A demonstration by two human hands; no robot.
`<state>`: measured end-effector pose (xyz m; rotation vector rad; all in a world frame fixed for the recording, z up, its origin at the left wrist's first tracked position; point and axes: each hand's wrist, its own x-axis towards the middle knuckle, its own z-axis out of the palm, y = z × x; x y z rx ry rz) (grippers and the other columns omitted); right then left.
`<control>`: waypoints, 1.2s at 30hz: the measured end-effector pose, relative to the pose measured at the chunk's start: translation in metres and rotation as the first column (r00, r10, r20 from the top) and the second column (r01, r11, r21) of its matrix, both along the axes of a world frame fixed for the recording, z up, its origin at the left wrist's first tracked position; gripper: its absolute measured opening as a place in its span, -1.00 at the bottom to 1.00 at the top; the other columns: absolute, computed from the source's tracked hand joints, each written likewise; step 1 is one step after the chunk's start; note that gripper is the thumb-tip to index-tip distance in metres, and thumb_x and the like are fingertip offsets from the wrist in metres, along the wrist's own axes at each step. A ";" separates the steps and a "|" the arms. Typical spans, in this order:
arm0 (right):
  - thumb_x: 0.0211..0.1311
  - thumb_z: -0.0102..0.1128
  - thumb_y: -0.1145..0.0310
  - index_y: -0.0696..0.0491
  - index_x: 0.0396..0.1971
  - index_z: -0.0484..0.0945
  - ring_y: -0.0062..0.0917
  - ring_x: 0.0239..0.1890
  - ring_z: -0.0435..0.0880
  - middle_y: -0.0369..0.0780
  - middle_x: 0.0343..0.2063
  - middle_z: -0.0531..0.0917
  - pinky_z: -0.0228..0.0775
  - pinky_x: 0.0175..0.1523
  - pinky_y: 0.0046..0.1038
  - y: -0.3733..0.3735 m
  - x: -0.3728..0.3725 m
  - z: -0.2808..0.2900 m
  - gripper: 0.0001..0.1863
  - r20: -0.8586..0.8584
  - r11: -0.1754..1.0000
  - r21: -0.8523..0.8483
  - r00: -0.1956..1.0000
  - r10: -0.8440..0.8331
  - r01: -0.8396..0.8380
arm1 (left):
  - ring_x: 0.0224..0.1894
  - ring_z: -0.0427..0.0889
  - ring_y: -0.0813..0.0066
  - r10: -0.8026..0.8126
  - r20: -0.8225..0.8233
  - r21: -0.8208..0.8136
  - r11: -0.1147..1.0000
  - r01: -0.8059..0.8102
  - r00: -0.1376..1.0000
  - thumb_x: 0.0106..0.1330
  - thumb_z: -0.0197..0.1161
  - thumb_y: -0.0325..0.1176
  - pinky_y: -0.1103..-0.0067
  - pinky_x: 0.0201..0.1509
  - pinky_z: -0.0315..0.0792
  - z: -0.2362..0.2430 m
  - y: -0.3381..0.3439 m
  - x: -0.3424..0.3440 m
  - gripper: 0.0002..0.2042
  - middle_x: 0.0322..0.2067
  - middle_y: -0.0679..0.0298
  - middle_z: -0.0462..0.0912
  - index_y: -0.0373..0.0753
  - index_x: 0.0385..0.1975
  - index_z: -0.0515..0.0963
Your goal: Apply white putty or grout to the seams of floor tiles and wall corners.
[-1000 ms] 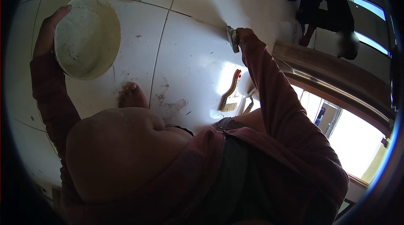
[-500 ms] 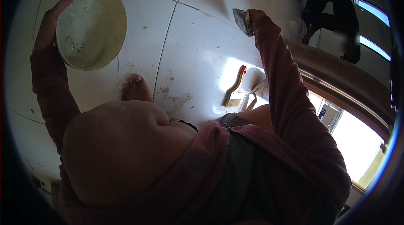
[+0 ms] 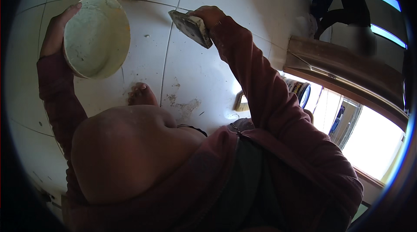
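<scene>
My left hand (image 3: 58,30) grips the rim of a round, pale bucket (image 3: 118,36) at the far left, its thumb over the edge. The bucket tilts toward me, and whitish paste coats its inside. Right of the bucket and apart from it, my right hand (image 3: 209,17) is closed around a flat plastering trowel (image 3: 191,30). Grey-white smears cover the trowel's blade, which slants down to the right. The trowel's handle is mostly hidden in my fingers.
A brush (image 3: 239,103) lies on the white tiled floor (image 3: 195,73), partly behind my right sleeve. Beyond that forearm is a dark-labelled can (image 3: 297,89) beside a brown wooden frame (image 3: 347,69). Another person (image 3: 336,4) crouches at the far right. My bare foot (image 3: 142,95) rests below the bucket.
My right hand has swung left with the trowel, closer to the bucket. The bucket has shifted slightly right and nearer. My right forearm now covers most of the brush, and the can shows.
</scene>
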<state>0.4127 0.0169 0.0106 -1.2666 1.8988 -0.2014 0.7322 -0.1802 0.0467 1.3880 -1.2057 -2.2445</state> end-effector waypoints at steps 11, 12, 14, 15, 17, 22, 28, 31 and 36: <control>0.02 0.10 0.09 0.12 -0.19 0.45 -0.29 -0.39 0.59 -0.06 -0.42 0.59 0.43 -0.17 -0.39 -0.089 0.167 0.028 -0.56 0.007 0.957 -0.259 0.991 -0.132 0.130 | -0.25 0.55 0.42 -0.019 0.171 -0.505 0.857 0.104 0.985 0.18 0.08 -0.10 0.57 -0.10 0.35 -0.002 0.020 -0.002 -0.60 -0.26 0.18 0.59 -0.35 -0.19 0.52; 0.02 0.10 0.09 0.12 -0.19 0.45 -0.29 -0.39 0.59 -0.06 -0.42 0.59 0.43 -0.17 -0.39 -0.091 0.175 0.024 -0.56 0.012 0.955 -0.266 0.991 -0.132 0.131 | -0.24 0.56 0.36 -0.007 0.221 -0.582 0.801 0.138 0.975 0.16 0.08 -0.06 0.55 -0.08 0.33 0.000 0.023 -0.004 -0.59 -0.27 0.17 0.61 -0.29 -0.21 0.55; 0.07 0.05 0.16 0.12 -0.21 0.46 -0.37 -0.38 0.60 -0.08 -0.40 0.59 0.45 -0.17 -0.42 -0.086 0.191 0.015 -0.63 -0.056 0.967 -0.253 0.997 -0.044 0.029 | -0.23 0.56 0.34 0.028 0.277 -0.581 0.801 0.145 0.960 0.16 0.07 -0.04 0.55 -0.07 0.33 0.001 0.028 0.001 -0.60 -0.27 0.16 0.61 -0.26 -0.21 0.56; 0.07 0.05 0.16 0.12 -0.21 0.46 -0.37 -0.38 0.60 -0.08 -0.40 0.59 0.45 -0.17 -0.42 -0.083 0.181 0.012 -0.63 -0.055 0.967 -0.254 0.998 -0.043 0.028 | -0.23 0.56 0.33 0.055 0.323 -0.580 0.801 0.151 0.945 0.15 0.07 -0.03 0.55 -0.06 0.32 0.000 0.030 0.003 -0.60 -0.27 0.14 0.61 -0.23 -0.22 0.56; 0.15 -0.03 0.26 0.17 -0.22 0.48 -0.48 -0.37 0.60 -0.11 -0.36 0.60 0.46 -0.18 -0.46 -0.084 0.146 0.014 -0.69 0.391 0.914 -0.371 0.864 0.316 -0.167 | -0.24 0.56 0.33 0.086 0.327 -0.591 0.796 0.133 0.941 0.15 0.06 -0.03 0.55 -0.06 0.32 0.002 0.030 0.008 -0.59 -0.30 0.15 0.62 -0.23 -0.21 0.57; 0.17 -0.04 0.47 0.20 -0.18 0.50 -0.50 -0.24 0.58 -0.14 -0.25 0.57 0.45 -0.20 -0.55 -0.040 0.066 -0.010 -0.76 0.892 0.953 -0.257 0.419 0.171 0.160 | -0.21 0.49 0.52 0.031 0.187 -0.538 0.840 0.076 0.982 0.19 0.12 -0.19 0.62 -0.05 0.31 0.002 0.025 -0.003 -0.60 -0.27 0.19 0.58 -0.47 -0.18 0.50; 0.23 -0.16 0.34 0.23 -0.09 0.39 -0.44 -0.22 0.57 -0.08 -0.24 0.56 0.42 -0.06 -0.45 0.033 -0.033 0.063 -0.66 0.800 0.759 0.080 0.412 -0.436 0.646 | -0.29 0.50 0.59 0.003 0.107 -0.398 0.916 0.040 0.994 0.19 0.12 -0.19 0.65 -0.14 0.35 0.003 0.021 0.007 -0.62 -0.31 0.25 0.57 -0.46 -0.22 0.51; 0.13 -0.06 0.21 0.16 -0.21 0.44 -0.33 -0.22 0.58 -0.05 -0.29 0.57 0.43 -0.15 -0.41 0.041 -0.052 0.042 -0.65 0.182 0.829 -0.167 0.843 -0.505 0.533 | -0.32 0.50 0.59 -0.025 0.043 -0.282 0.959 0.036 0.999 0.19 0.12 -0.20 0.65 -0.18 0.36 0.009 0.018 -0.004 -0.64 -0.34 0.27 0.56 -0.44 -0.25 0.51; 0.10 -0.02 0.14 0.07 -0.14 0.28 -0.17 -0.16 0.55 0.02 -0.31 0.56 0.39 -0.07 -0.26 0.007 0.034 0.013 -0.61 -0.609 0.950 0.086 0.770 -0.189 0.301 | -0.32 0.51 0.58 -0.032 0.017 -0.196 0.980 0.035 0.999 0.19 0.12 -0.19 0.62 -0.21 0.37 0.014 0.020 -0.012 -0.65 -0.35 0.27 0.56 -0.42 -0.27 0.52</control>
